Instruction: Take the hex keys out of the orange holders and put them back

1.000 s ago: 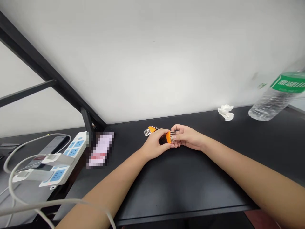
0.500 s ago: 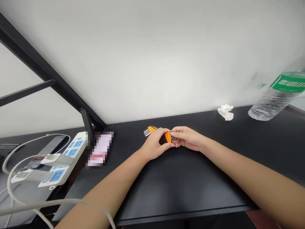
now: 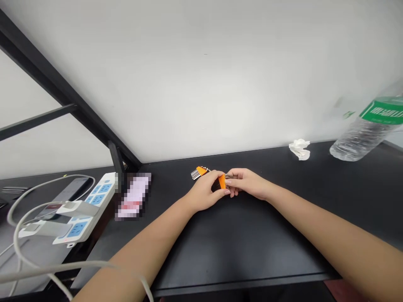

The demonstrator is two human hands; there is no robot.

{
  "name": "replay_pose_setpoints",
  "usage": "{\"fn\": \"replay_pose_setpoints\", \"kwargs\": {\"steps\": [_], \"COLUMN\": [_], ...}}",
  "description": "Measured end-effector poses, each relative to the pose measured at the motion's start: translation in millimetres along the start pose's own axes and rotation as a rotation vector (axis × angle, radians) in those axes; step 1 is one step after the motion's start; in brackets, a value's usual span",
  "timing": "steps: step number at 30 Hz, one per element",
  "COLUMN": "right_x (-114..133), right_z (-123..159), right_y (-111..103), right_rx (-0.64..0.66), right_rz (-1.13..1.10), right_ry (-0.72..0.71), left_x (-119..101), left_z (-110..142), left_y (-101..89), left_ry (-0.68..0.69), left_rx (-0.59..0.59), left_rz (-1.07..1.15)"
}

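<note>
I am observing both hands working close together above the black surface [image 3: 245,235], near its middle. The left hand [image 3: 203,191] is grasping an orange hex-key holder [image 3: 222,181] between thumb and fingers. The right hand [image 3: 248,182] is closing its thumb and fingertips on the metal key ends [image 3: 228,176] emerging on that side; I cannot tell how many keys it is pinching.

Alignment: the holder is sitting between the two hands, inside the left grip and just beside the right fingertips. Its orange end face is turning toward the right hand. The keys appear to be running roughly left to right, from the left palm toward the right fingers, although the left hand is hiding much of their length.

A second orange key set [image 3: 202,170] is lying on the surface just beyond the left hand, toward the wall [image 3: 201,96]. Its straight shafts are pointing left and slightly toward me. The left hand is the nearer one to it.

Farther right, a crumpled tissue [image 3: 300,149] and a clear plastic bottle [image 3: 362,136] are resting near the wall. Farther left, a power strip [image 3: 98,198] is carrying plugged-in adapters, below a black frame [image 3: 91,119].
</note>
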State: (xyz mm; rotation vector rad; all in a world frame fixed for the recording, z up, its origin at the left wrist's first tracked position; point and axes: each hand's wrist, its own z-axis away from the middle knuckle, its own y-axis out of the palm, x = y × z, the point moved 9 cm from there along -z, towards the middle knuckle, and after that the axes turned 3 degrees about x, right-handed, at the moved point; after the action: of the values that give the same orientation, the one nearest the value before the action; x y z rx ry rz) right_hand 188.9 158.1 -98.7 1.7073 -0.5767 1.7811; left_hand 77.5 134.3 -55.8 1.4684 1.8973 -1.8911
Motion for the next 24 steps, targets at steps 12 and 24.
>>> {"fn": "replay_pose_setpoints", "kwargs": {"steps": [12,24], "right_x": [7.1,1.2], "right_z": [0.2,-2.0], "right_y": [-8.6,-13.2], "right_rx": [-0.097,-0.083], "right_rz": [0.149,0.048], "right_ry": [-0.113,-0.090], "left_x": [-0.9,-1.9], "left_z": [-2.0,-1.0], "left_y": [2.9,1.7], "left_ry": [0.017,-0.006], "left_rx": [-0.002,0.011], "left_rz": [0.010,-0.058]}}
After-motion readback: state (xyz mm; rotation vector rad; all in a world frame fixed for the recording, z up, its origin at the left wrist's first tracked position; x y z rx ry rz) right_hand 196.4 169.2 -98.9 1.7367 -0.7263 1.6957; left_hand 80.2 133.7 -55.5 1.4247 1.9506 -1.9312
